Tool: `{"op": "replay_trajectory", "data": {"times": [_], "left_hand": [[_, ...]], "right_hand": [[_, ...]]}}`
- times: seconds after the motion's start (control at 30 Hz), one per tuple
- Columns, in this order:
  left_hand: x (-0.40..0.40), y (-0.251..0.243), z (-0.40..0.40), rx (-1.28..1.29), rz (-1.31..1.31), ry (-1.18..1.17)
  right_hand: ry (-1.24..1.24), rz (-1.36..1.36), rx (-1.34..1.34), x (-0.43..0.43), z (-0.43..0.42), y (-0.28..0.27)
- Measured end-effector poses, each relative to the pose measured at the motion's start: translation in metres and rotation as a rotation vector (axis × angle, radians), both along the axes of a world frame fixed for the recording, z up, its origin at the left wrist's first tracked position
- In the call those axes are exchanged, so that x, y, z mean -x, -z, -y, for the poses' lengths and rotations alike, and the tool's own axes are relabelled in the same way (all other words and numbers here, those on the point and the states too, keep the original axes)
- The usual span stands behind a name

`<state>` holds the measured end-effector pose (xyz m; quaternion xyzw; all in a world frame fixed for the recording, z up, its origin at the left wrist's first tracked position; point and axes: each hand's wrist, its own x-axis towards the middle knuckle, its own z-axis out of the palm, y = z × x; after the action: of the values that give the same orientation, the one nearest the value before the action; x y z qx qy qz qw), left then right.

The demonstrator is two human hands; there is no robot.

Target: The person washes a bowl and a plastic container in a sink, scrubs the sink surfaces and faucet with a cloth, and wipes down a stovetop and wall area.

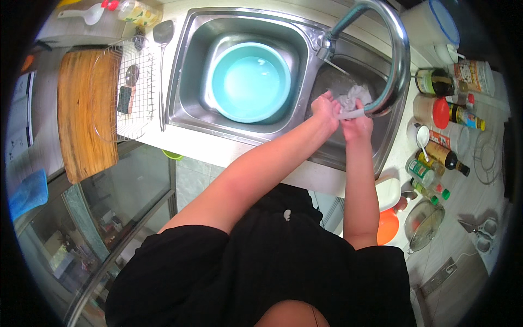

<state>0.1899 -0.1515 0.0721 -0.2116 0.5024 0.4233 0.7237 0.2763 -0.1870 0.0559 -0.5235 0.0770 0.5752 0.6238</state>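
A wet, crumpled white cloth [356,96] is bunched over the right basin [327,153] of a stainless-steel double sink. My right hand [358,124] grips it from the near side. My left hand [325,109] is at the cloth's left edge with its fingers curled; whether they hold part of it is hidden. Above my right hand curves the chrome gooseneck faucet [402,45], and a stream of water [349,115] runs from its spout onto the hands and cloth. In the left basin [192,73] sits a round turquoise plastic tub [217,108] containing water.
Left of the sink lie a long-handled metal spatula [162,77], a wire rack [141,94] and a wooden cutting board [83,118]. Several bottles and jars [433,112] crowd the right counter, with a metal strainer [425,225], an orange bowl [387,227] and scissors [484,233] nearer me.
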Motion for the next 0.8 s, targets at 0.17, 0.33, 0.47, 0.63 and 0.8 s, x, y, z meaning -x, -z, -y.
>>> {"op": "replay_trajectory", "data": {"times": [0.17,0.33,0.47,0.63,0.8], "left_hand": [[0.007,-0.026,-0.018,-0.032,0.096,-0.097],[0.011,-0.052,-0.042,-0.004,-0.047,0.398],[-0.023,-0.030,-0.060,-0.284,0.075,0.303],[-0.028,-0.019,-0.070,-0.134,0.296,0.039],[-0.013,-0.007,-0.081,-0.180,0.244,0.186]], "right_hand": [[0.144,-0.173,0.185,0.010,-0.033,0.011],[0.326,0.035,0.204,0.031,-0.024,-0.057],[0.403,-0.360,0.187,0.020,-0.009,-0.074],[0.418,-0.344,0.243,0.035,-0.004,-0.089],[0.461,-0.318,0.268,0.055,-0.014,-0.095]]}}
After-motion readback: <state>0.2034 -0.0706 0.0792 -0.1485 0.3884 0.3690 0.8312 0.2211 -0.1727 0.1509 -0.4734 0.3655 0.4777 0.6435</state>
